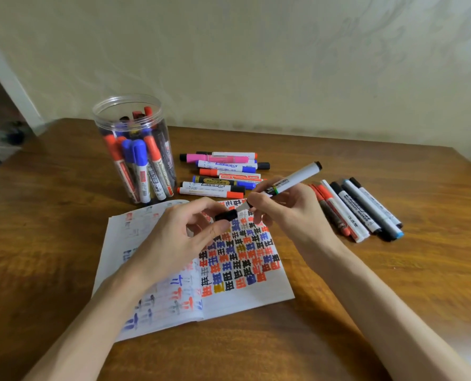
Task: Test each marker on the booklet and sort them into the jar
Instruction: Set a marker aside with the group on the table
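My right hand (pixel 283 213) grips a white marker (pixel 294 178) with a black end, tilted up to the right above the open booklet (pixel 256 295). My left hand (pixel 182 237) pinches its black cap (pixel 226 215) between thumb and fingers, right at the marker's tip. Whether the cap sits on the tip or is just off it, I cannot tell. The booklet's right page is covered with red, blue and black test marks. A clear plastic jar (pixel 124 108) at the back left stands upright, holding several red, blue and black markers.
A pile of several markers (pixel 223 171) lies behind the booklet, right of the jar. Another row of several markers (pixel 360 210) lies to the right of my right hand. The wooden table (pixel 50 229) ends at a pale wall behind.
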{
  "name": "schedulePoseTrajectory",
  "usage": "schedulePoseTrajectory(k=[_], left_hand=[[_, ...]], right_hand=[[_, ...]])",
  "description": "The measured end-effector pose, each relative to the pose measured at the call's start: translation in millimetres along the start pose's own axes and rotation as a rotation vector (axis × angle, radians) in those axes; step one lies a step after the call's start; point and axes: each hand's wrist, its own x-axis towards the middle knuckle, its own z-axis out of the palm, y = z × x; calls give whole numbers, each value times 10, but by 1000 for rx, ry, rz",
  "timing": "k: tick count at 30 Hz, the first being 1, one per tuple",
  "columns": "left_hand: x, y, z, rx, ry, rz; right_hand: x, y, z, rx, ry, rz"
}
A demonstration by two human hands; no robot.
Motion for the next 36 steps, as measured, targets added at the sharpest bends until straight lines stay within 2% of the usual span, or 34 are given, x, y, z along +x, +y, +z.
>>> schedulePoseTrajectory(k=[6,14,16,21,25,32,36], left_hand=[[20,-46,10,24,21,15],[41,-89,-21,16,92,2],[41,-88,-47,14,125,-1],[11,-69,-34,-26,204,14],[7,-97,15,-23,246,-1],[18,-121,22,33,250,-7],[42,-102,-4,48,192,-11]], right_hand=[[-40,137,86,43,-70,-32],[-17,175,-72,255,-110,130],[-4,186,-157,215,-68,105],[-24,265,-258,-7,-154,1],[-52,330,-215,-101,-151,-63],[-56,380,-193,-155,-162,-101],[-16,329,-269,-242,-208,-116]])
